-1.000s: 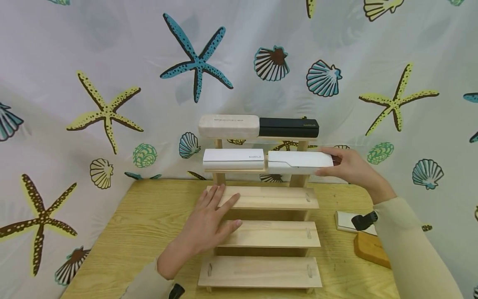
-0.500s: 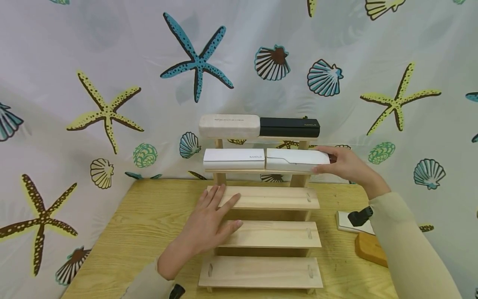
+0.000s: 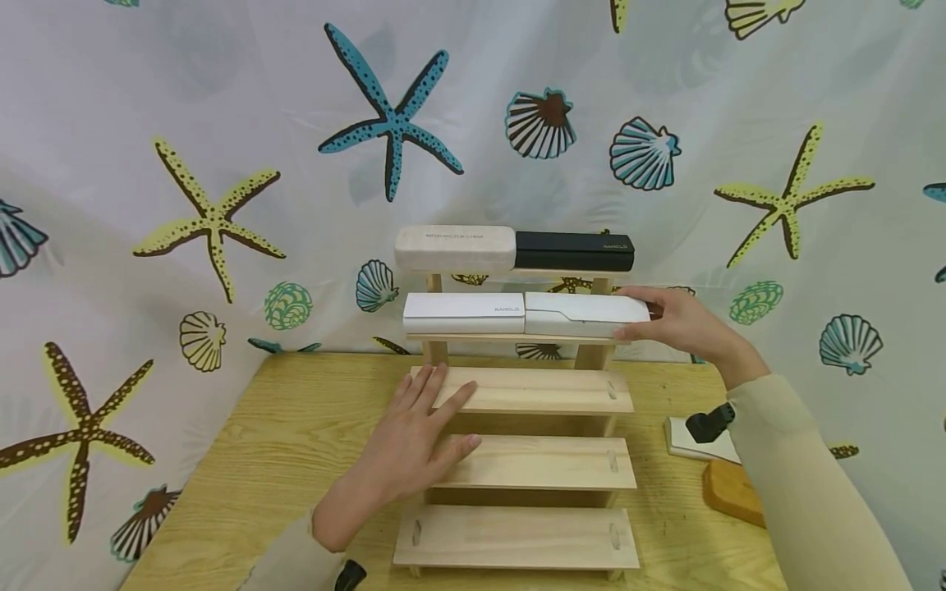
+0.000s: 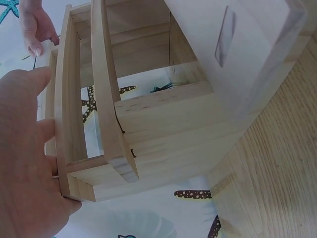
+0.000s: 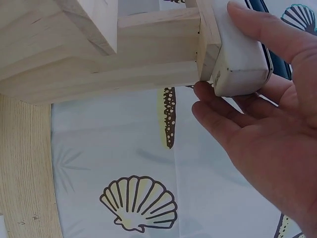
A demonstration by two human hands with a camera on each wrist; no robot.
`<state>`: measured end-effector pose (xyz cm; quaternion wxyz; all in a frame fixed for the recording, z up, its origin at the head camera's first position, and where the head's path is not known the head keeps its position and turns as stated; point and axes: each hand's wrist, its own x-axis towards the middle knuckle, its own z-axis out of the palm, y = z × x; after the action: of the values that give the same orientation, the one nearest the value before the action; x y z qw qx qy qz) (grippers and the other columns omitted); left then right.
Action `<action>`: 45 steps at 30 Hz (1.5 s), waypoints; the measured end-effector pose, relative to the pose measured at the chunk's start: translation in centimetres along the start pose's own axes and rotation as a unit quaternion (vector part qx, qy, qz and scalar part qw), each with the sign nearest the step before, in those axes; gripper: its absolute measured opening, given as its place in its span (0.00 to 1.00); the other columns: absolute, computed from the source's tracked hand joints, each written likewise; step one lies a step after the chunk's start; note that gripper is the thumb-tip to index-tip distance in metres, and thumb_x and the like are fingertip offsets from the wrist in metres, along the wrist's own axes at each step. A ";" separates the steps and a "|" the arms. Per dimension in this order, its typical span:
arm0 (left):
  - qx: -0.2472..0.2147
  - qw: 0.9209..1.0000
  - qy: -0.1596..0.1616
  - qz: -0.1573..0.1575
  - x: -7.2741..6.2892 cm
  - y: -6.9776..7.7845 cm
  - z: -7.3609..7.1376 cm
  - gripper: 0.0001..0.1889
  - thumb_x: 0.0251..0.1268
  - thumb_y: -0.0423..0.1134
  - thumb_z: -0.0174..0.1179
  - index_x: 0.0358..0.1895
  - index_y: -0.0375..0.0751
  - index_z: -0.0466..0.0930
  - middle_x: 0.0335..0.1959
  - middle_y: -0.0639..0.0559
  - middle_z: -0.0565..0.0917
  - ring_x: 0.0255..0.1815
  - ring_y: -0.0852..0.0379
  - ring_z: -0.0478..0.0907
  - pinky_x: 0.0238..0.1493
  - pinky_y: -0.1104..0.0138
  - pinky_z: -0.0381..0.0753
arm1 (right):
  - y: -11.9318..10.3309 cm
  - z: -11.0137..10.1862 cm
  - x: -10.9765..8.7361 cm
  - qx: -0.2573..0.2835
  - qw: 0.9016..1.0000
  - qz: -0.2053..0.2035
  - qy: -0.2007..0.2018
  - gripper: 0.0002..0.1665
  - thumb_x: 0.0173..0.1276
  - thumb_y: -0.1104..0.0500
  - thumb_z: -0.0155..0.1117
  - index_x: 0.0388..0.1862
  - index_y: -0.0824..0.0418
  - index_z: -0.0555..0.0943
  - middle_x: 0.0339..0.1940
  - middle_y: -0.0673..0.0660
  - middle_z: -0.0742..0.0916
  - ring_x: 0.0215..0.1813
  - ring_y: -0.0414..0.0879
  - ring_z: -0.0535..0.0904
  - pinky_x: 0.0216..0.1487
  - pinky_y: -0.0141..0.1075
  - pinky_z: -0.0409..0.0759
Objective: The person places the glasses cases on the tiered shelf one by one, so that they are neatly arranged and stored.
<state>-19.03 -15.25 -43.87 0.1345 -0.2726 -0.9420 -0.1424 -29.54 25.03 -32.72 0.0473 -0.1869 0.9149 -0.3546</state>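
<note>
My right hand (image 3: 676, 324) grips the right end of a white glasses case (image 3: 587, 313), thumb at its front and fingers behind. That case lies on the second-highest step of a wooden tiered rack, up against another white glasses case (image 3: 463, 313) on its left. In the right wrist view, the hand (image 5: 267, 109) is around the end of the case (image 5: 241, 69), beside the step's end. With fingers spread, my left hand (image 3: 406, 443) rests on the left part of the rack's middle step (image 3: 539, 391). The left wrist view has this hand (image 4: 25, 148) along the step edges.
On the top step sit a cream case (image 3: 454, 249) and a black glasses case (image 3: 573, 252). Lower steps (image 3: 517, 538) descend toward me. Right of the rack, a white flat case (image 3: 702, 439) and a tan case (image 3: 732, 492) lie on the wooden table (image 3: 296, 410). A patterned curtain hangs behind.
My right hand has moved slightly left with the white glasses case, which has closed the gap to its neighbour and settled onto the step. The left hand has stayed put.
</note>
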 end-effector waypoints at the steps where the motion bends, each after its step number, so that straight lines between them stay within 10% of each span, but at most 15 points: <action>1: -0.001 1.000 -0.001 0.000 0.0 0.0 0.0 0.38 0.77 0.64 0.55 0.83 0.55 0.63 0.86 0.33 0.54 0.87 0.34 0.51 0.86 0.41 0.46 | 0.0 0.0 0.0 0.000 1.000 0.001 0.000 0.42 0.71 0.48 0.75 0.79 0.60 0.72 0.64 0.64 0.84 0.55 0.53 0.79 0.54 0.40 0.77; 39: 0.015 1.000 0.015 0.011 0.1 0.2 0.1 0.37 0.76 0.63 0.57 0.82 0.52 0.66 0.84 0.31 0.57 0.86 0.31 0.53 0.85 0.40 0.49 | 0.1 0.1 0.1 0.011 1.000 -0.011 -0.009 0.41 0.73 0.51 0.72 0.80 0.58 0.70 0.64 0.65 0.83 0.56 0.55 0.78 0.54 0.43 0.76; 45: 0.017 1.000 0.016 0.012 0.1 0.2 0.1 0.37 0.76 0.63 0.57 0.82 0.52 0.66 0.85 0.31 0.56 0.86 0.31 0.53 0.85 0.40 0.49 | 0.4 0.0 -0.6 0.046 0.999 -0.001 0.004 0.45 0.74 0.49 0.70 0.84 0.58 0.64 0.79 0.64 0.74 0.72 0.63 0.76 0.71 0.58 0.75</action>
<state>-19.02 -15.02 -43.85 0.1556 -0.2797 -0.9386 -0.1289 -29.07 25.57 -33.02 0.0518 -0.1839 0.8979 -0.3967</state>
